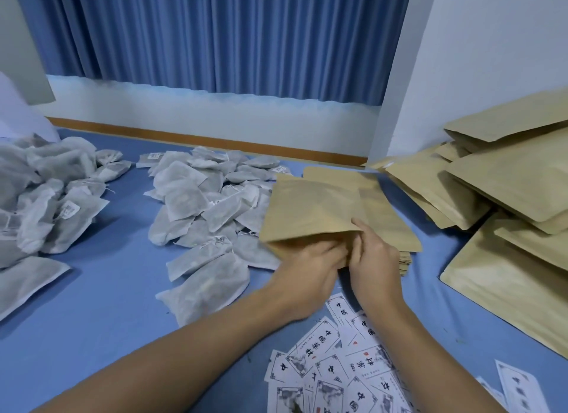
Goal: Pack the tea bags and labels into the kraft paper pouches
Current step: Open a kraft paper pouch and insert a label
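Well left of the left grip [310, 265] lies a loose heap of tea bags [46, 203], and a second heap [209, 203] lies just beside that grip. The left grip curls its fingers into the mouth of a kraft pouch [310, 209]. The right grip [373, 259] pinches the same edge, thumb on top. Labels [338, 369] lie scattered beneath both wrists, and pouch stacks [507, 179] sit well to the right. An uneven pull could crease or tear the paper mouth, and a dragging forearm could sweep labels away. Blue cloth covers the worktop [107, 289]. A blue curtain [215, 34] and a white wall [491, 59] stand beyond.
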`<state>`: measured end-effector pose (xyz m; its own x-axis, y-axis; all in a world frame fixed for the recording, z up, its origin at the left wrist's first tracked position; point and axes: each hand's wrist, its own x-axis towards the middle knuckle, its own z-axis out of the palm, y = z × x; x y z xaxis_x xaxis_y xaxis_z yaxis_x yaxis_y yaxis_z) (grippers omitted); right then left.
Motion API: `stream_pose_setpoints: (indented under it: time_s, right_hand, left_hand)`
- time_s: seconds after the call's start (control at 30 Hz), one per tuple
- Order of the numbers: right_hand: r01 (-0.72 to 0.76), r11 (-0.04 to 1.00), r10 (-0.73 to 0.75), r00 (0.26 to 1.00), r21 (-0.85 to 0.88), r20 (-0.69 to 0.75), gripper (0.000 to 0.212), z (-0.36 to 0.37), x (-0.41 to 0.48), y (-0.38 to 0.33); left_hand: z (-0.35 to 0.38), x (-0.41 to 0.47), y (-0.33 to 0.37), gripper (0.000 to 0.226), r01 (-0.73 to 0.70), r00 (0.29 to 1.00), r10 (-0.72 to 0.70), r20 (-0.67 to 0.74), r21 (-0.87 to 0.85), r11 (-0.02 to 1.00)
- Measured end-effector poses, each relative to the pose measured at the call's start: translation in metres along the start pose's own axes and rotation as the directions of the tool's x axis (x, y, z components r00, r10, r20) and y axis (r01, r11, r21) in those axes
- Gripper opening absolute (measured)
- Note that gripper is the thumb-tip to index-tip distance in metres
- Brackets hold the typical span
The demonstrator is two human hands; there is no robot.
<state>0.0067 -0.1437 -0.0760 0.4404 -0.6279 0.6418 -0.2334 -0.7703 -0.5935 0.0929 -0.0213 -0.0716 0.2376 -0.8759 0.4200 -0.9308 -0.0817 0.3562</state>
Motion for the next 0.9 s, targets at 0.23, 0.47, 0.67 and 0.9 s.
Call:
stream_pose_setpoints:
  time_s: [0.23, 0.47, 0.67, 0.9]
  right_hand:
    - [-0.072, 0.996, 0.07, 0.997, -0.048, -0.042, 0.019, 0.0, 0.003, 0.006]
    - [-0.047, 0.996, 0.045, 0.999, -0.079, -0.029, 0.019, -0.001, 0.001, 0.004]
    - [-0.031, 0.997, 0.03, 0.999, -0.075, -0.019, 0.019, 0.0, 0.001, 0.005]
    - [-0.016, 0.998, 0.015, 1.0, -0.056, -0.015, 0.024, -0.001, 0.001, 0.006]
  left_hand:
    - [-0.018, -0.035, 0.0, 0.034, 0.391, 0.916, -0.338, -0.217, 0.29, 0.873]
    - [-0.021, -0.03, -0.016, 0.067, 0.467, 0.884, -0.448, -0.134, 0.258, 0.845]
    - [-0.031, -0.029, -0.017, 0.031, 0.224, 0.785, -0.318, -0.531, -0.236, 0.946]
    - [-0.028, -0.026, -0.019, 0.029, -0.071, 0.688, -0.092, -0.72, -0.193, 0.979]
